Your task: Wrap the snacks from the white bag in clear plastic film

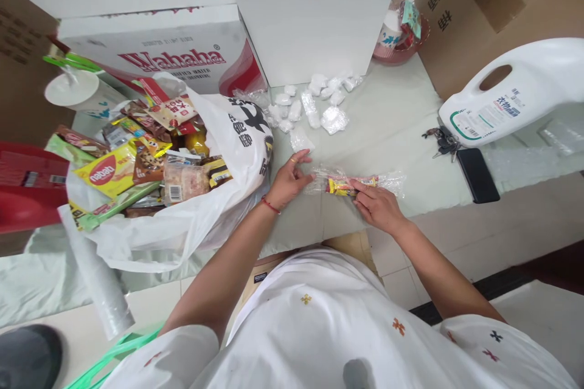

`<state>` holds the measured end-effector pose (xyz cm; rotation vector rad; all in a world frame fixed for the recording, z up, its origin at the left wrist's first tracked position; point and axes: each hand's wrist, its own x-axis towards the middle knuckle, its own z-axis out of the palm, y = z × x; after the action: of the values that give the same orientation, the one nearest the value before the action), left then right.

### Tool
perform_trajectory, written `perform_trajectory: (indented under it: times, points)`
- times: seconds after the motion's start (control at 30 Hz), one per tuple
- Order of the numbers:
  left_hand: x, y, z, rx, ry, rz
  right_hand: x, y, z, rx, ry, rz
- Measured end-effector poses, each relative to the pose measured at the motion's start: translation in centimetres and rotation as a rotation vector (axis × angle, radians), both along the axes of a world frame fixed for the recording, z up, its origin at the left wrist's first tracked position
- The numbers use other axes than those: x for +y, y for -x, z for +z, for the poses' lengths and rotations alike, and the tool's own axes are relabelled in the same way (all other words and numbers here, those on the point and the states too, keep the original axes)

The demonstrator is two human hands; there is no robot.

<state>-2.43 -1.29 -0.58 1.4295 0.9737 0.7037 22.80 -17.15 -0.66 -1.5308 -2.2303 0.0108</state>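
Note:
On the green-grey cloth in front of me lies a snack bar (335,185) in a yellow and red wrapper, resting on a strip of clear bubble wrap (393,183). The fingers of my right hand (378,205) are pressed together on the bar's right part, partly covering it. Beside the wrap's left end is my left hand (288,182), its thumb and forefinger apart, thumb tip at the plastic. Just beyond it sit several small white wrapped bundles (335,120). To the left, a white plastic bag (214,194) stands open, full of packaged snacks (107,169).
A Wahaha carton (182,51) and plain white boxes (314,30) line the back. On the right are a white detergent jug (511,94), keys (444,141) and a black phone (477,175). A clear plastic roll (98,273) leans at the table's left front edge.

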Motion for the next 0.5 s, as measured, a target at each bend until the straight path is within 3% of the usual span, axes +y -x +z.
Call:
perform_trajectory:
  times: [0.13, 0.23, 0.37, 0.5]
  points:
    - [0.4, -1.0, -0.4, 0.046, -0.149, -0.081, -0.1, 0.0, 0.1, -0.015, 0.008, 0.0]
    - [0.5, 0.8, -0.9, 0.044, -0.253, -0.089, -0.2, 0.1, 0.3, -0.032, 0.031, 0.0]
    - [-0.1, 3.8, -1.1, 0.109, -0.28, 0.064, -0.3, 0.3, 0.5, -0.075, 0.049, -0.002]
    - [-1.5, 3.6, 0.0, 0.114, -0.18, 0.213, -0.2, 0.3, 0.5, -0.092, 0.046, -0.008]
